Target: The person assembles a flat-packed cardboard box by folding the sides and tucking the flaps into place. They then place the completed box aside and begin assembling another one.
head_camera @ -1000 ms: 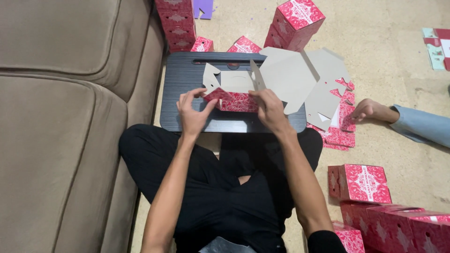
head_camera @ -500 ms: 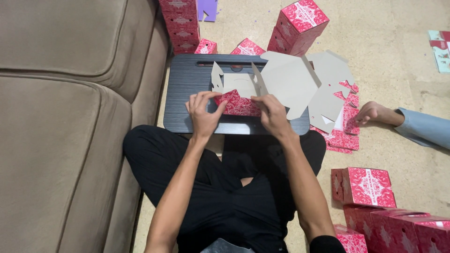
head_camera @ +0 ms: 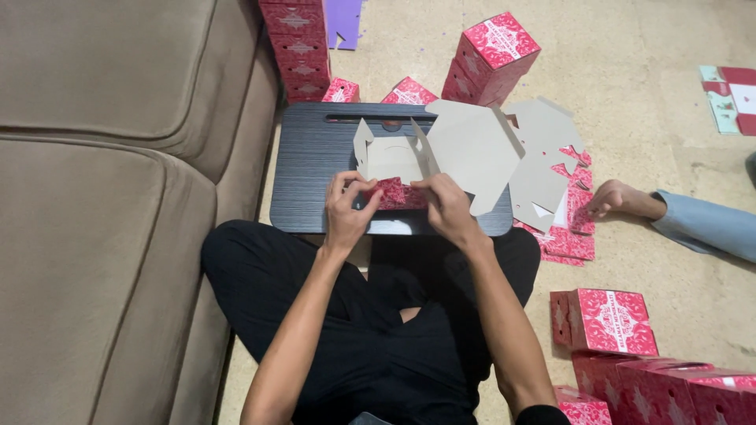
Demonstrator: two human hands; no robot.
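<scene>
Head view: beige sofa point(head_camera: 102, 197) at nine o'clock, soft and plump; stack of pink patterned boxes point(head_camera: 295, 43) at eleven, another finished box point(head_camera: 492, 59) at one, more boxes point(head_camera: 606, 319) at four. Co-worker's hand point(head_camera: 614, 197) in a blue sleeve at three, resting beside loose pink flats point(head_camera: 571, 236) on the tiled floor. Dark ribbed lap tray point(head_camera: 307, 173) at centre, rounded at the corners, across crossed legs in black. On it, unfolded cardboard box blank point(head_camera: 465, 149), grey inside, pink printed outside, flaps raised. Left hand point(head_camera: 346, 208) pinching the blank's near pink edge, fingers curled. Right hand point(head_camera: 445, 208) gripping the same edge, knuckles up, thumb tucked beneath.
</scene>
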